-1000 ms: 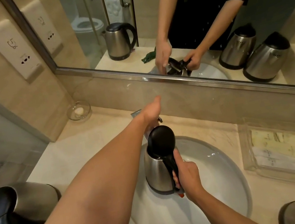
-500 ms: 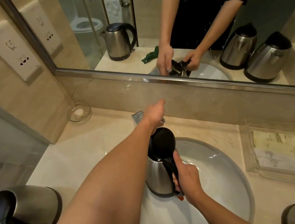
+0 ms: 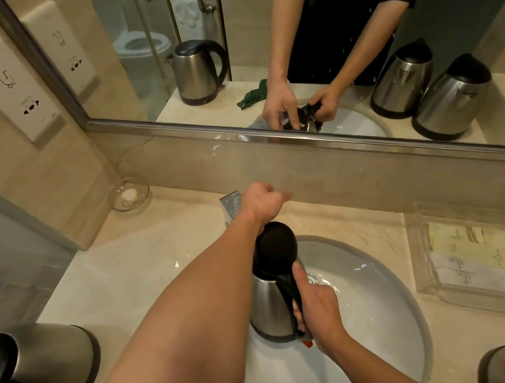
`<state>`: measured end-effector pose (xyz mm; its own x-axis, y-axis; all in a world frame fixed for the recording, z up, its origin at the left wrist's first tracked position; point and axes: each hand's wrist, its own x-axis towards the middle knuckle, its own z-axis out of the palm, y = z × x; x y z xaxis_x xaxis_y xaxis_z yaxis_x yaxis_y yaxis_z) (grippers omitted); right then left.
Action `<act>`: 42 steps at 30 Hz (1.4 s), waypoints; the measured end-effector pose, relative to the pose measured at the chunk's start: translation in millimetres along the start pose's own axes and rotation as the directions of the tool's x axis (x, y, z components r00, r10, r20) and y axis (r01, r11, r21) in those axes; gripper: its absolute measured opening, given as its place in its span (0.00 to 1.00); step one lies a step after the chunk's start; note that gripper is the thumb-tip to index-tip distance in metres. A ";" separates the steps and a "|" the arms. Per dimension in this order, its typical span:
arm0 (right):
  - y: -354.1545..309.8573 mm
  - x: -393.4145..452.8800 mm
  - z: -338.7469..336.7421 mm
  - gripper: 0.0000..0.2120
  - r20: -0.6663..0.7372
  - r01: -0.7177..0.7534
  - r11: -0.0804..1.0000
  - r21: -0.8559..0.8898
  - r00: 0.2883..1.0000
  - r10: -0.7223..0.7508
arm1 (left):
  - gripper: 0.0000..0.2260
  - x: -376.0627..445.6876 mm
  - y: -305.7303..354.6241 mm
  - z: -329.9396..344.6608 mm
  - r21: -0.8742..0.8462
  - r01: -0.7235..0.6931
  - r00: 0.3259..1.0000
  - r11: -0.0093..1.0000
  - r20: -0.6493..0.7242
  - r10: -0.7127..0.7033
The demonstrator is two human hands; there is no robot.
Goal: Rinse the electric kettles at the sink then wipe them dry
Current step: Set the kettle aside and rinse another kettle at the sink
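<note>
My right hand (image 3: 319, 311) grips the handle of kettle 1 (image 3: 269, 303), upright in the sink (image 3: 382, 303), lid raised. My left hand (image 3: 261, 201) is at the faucet (image 3: 231, 203); finger state unclear. 3 kettles on counter; no legible writing.

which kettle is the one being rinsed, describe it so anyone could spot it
Start at the white oval sink set in the beige counter. The kettle stands upright inside the basin, its black lid flipped open and the right hand gripping its handle. The other kettles sit out on the counter; nobody holds them.
</note>
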<state>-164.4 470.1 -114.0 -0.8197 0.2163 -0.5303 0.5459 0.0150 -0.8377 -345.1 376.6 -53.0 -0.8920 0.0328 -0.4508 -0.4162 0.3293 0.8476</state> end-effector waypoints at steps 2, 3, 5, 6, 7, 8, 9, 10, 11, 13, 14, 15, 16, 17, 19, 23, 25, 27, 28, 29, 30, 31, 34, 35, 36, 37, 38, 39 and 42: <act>0.5 1.5 -0.8 0.32 -0.004 0.002 1.000 -0.005 1.000 -0.002 | 0.30 -0.4 1.1 0.0 -0.008 0.006 1.000 1.000 0.011 -0.006; 1.3 2.5 -0.9 0.32 -0.009 0.001 1.000 -0.009 1.000 -0.001 | 0.30 -0.7 1.4 -0.1 -0.017 0.010 1.000 1.000 0.015 -0.010; 2.4 4.9 -1.2 0.31 -0.016 0.005 1.000 -0.011 1.000 -0.005 | 0.28 -1.4 2.4 -0.2 -0.048 0.019 1.000 0.999 0.019 -0.019; 2.7 5.9 -1.4 0.31 -0.015 0.011 1.000 -0.009 1.000 -0.011 | 0.27 -2.5 3.4 -0.5 -0.063 0.024 1.000 0.998 0.020 -0.023; 2.9 6.6 -1.2 0.31 -0.013 0.018 1.000 -0.007 1.000 -0.018 | 0.26 -3.9 4.8 -0.9 -0.072 0.026 0.999 0.997 0.021 -0.024; 2.9 6.9 -1.5 0.31 -0.010 0.022 1.000 -0.006 1.000 -0.022 | 0.26 -6.3 6.5 -1.0 -0.079 0.024 0.999 0.997 0.023 -0.022; 2.7 7.4 -1.2 0.31 -0.008 0.023 1.000 -0.006 1.000 -0.023 | 0.26 -7.3 7.8 -1.3 -0.087 0.022 0.999 0.996 0.026 -0.020; 2.5 7.8 -1.1 0.31 -0.008 0.021 1.000 -0.008 1.000 -0.021 | 0.27 -8.4 9.1 -1.9 -0.093 0.023 0.999 0.995 0.029 -0.021; 2.2 8.1 -0.9 0.31 -0.010 0.017 1.000 -0.012 1.000 -0.017 | 0.27 -9.3 9.8 -2.1 -0.098 0.020 0.999 0.995 0.030 -0.017; 1.8 9.3 -1.3 0.31 -0.012 0.017 1.000 -0.023 1.000 -0.017 | 0.26 -10.1 9.7 -1.1 -0.110 0.018 1.000 0.994 0.019 -0.016; 2.1 9.7 -1.8 0.31 -0.012 0.020 0.999 -0.029 1.000 -0.021 | 0.25 -10.5 9.9 -0.7 -0.106 0.022 1.000 0.994 0.013 -0.021; 2.5 9.6 -2.2 0.31 -0.011 0.024 0.999 -0.034 1.000 -0.024 | 0.22 -11.4 10.6 -0.2 -0.094 0.018 1.000 0.995 0.005 -0.018; 2.6 9.2 -2.7 0.31 -0.012 0.027 0.999 -0.037 1.000 -0.028 | 0.16 -11.9 10.7 0.0 -0.080 0.008 1.000 0.997 -0.005 -0.009; 2.9 9.1 -3.2 0.32 -0.014 0.031 0.999 -0.037 0.999 -0.031 | 0.12 -13.4 10.9 -0.8 -0.064 0.000 1.000 0.998 -0.021 -0.002; 3.8 9.0 -4.2 0.32 -0.020 0.035 0.999 -0.032 0.999 -0.036 | 0.12 -16.0 10.5 -4.0 -0.045 -0.031 0.997 0.999 -0.071 0.028; 5.4 8.7 -4.8 0.30 -0.018 0.033 0.999 0.000 0.999 -0.033 | 0.11 -26.6 1.6 -18.2 -0.066 -0.185 0.959 0.981 -0.232 0.165; 5.2 8.0 -4.1 0.30 -0.017 0.036 0.999 0.016 0.999 -0.036 | 0.09 -34.9 -6.7 -28.1 -0.097 -0.258 0.898 0.961 -0.391 0.202; 5.4 7.5 -1.5 0.29 -0.016 0.033 0.999 0.028 0.999 -0.033 | 0.06 -42.1 -19.0 -38.9 -0.114 -0.293 0.840 0.949 -0.506 0.198; 5.2 7.4 -0.1 0.29 -0.020 0.027 0.999 0.027 0.999 -0.026 | 0.05 -45.5 -25.4 -43.4 -0.124 -0.292 0.819 0.948 -0.544 0.181; 4.9 7.1 1.3 0.29 -0.024 0.022 0.999 0.023 0.999 -0.022 | 0.04 -50.1 -31.5 -47.4 -0.133 -0.286 0.802 0.949 -0.575 0.161; 4.5 6.9 3.0 0.29 -0.025 0.023 1.000 0.017 0.999 -0.022 | 0.04 -53.3 -38.9 -50.5 -0.142 -0.277 0.789 0.950 -0.598 0.141; 4.1 6.3 4.7 0.29 -0.024 0.027 1.000 0.010 0.999 -0.027 | 0.04 -58.3 -46.0 -52.5 -0.153 -0.268 0.780 0.951 -0.614 0.121; 3.5 2.8 8.0 0.28 -0.027 0.033 0.999 0.013 0.999 -0.032 | 0.04 -72.0 -71.3 -54.0 -0.149 -0.227 0.775 0.962 -0.627 0.086; 3.5 1.8 8.5 0.28 -0.028 0.032 0.999 0.016 0.999 -0.032 | 0.05 -76.4 -80.9 -52.6 -0.147 -0.208 0.788 0.967 -0.611 0.077; 3.3 0.6 8.9 0.28 -0.029 0.031 0.999 0.015 0.999 -0.031 | 0.07 -80.4 -91.4 -50.1 -0.144 -0.183 0.810 0.973 -0.582 0.066; 3.5 -0.3 9.5 0.28 -0.031 0.028 1.000 0.013 0.999 -0.027 | 0.10 -85.2 -100.6 -47.1 -0.144 -0.151 0.841 0.978 -0.539 0.051; 3.7 -1.1 10.2 0.28 -0.032 0.024 1.000 0.013 0.999 -0.024 | 0.16 -87.2 -113.0 -43.4 -0.137 -0.109 0.877 0.984 -0.479 0.031; 4.1 -2.0 11.0 0.28 -0.031 0.023 1.000 0.016 0.999 -0.022 | 0.22 -89.8 -123.1 -39.3 -0.137 -0.064 0.915 0.988 -0.403 0.003; 4.1 -5.1 12.9 0.27 -0.025 0.037 0.999 0.028 0.999 -0.036 | 0.38 -91.1 -149.8 -23.8 -0.193 0.092 0.979 0.977 -0.162 -0.124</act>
<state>-160.3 456.5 -116.3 -0.8343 0.2400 -0.4964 0.5104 -0.0045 -0.8599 -205.6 301.9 -132.2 -0.8504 -0.1620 -0.5007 -0.5222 0.1431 0.8407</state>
